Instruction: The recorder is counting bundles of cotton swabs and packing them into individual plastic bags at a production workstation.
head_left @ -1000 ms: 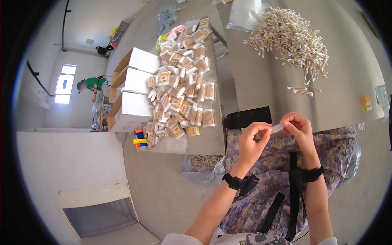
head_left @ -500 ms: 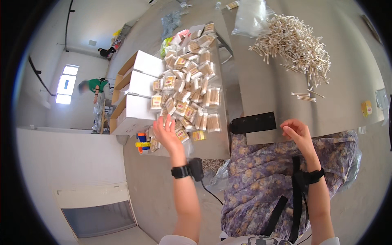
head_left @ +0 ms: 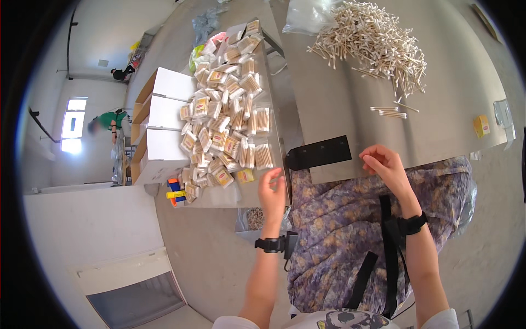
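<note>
My left hand (head_left: 272,194) is just off the near right edge of the left table, its fingers loosely bent and nothing visible in them. Closest to it are small clear packs of cotton swabs (head_left: 263,156) and a yellow card label (head_left: 245,175). My right hand (head_left: 385,167) hovers at the near edge of the right table, half curled, the thumb apart from the fingers and no object showing. Left of it lies a flat black strip (head_left: 320,152). Farther up are a few separate cotton swabs (head_left: 392,114) and a large heap of loose swabs (head_left: 372,41).
White open boxes (head_left: 164,162) line the left table (head_left: 279,126) beside the packs. Orange, blue and yellow items (head_left: 175,192) sit at its near corner. The right table (head_left: 460,71) carries a clear bag (head_left: 309,15) and a yellow box (head_left: 481,126). Another person (head_left: 112,122) bends over at far left.
My left hand has drawn back from the packs toward the right, and its spread fingers have bent. The right hand keeps its place by the black strip. The whole view has shifted.
</note>
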Demonstrator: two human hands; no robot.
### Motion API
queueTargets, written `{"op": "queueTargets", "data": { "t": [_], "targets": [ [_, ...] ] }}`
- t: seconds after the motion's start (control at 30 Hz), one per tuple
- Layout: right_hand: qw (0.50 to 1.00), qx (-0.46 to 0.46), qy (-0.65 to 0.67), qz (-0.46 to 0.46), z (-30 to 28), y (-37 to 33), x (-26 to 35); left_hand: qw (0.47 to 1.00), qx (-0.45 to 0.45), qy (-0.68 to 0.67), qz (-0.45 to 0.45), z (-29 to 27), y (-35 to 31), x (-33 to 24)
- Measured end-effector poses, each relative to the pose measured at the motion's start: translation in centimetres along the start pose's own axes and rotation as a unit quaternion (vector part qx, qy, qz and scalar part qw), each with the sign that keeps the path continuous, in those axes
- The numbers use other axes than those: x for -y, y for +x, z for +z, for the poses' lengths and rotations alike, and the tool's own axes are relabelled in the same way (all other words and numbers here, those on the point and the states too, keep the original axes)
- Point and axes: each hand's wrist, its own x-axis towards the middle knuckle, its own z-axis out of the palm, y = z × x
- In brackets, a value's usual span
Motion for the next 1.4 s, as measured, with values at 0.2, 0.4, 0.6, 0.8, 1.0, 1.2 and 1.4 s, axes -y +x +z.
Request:
{"op": "queueTargets", "data": {
  "t": [0.2, 0.4, 0.6, 0.8, 1.0, 1.2, 1.4],
  "targets": [
    [1.000, -0.009, 0.019, -0.001, 0.0, 0.0, 0.3, 0.998, -0.037, 0.047, -0.024, -3.6, 0.5, 2.1],
    [1.000, 0.000, 0.004, -0.006, -0.2, -0.1, 0.2, 0.888, -0.276, 0.365, -0.034, -7.9, 0.3, 9.2],
    [1.000, 0.000, 0.005, -0.007, 0.0, 0.1, -0.2, 0.919, -0.193, 0.328, -0.102, -11.5, -1.0, 13.5],
    [1.000, -0.010, 0.000, -0.008, -0.2, 0.1, -0.6, 0.939, -0.179, 0.271, -0.113, -11.3, -1.0, 12.5],
    [1.000, -0.007, 0.013, -0.006, 0.1, 0.2, -0.4, 0.938, -0.246, 0.234, -0.063, -12.4, -1.3, 11.8],
    [0.999, 0.003, 0.024, -0.021, 0.3, -0.4, -0.2, 0.962, -0.223, -0.132, -0.082, -6.1, -2.3, 0.0],
    [0.985, 0.058, 0.020, -0.160, 3.3, -1.8, -0.1, 0.949, 0.083, -0.284, -0.108, 1.7, -4.1, -8.6]
  ]
}}
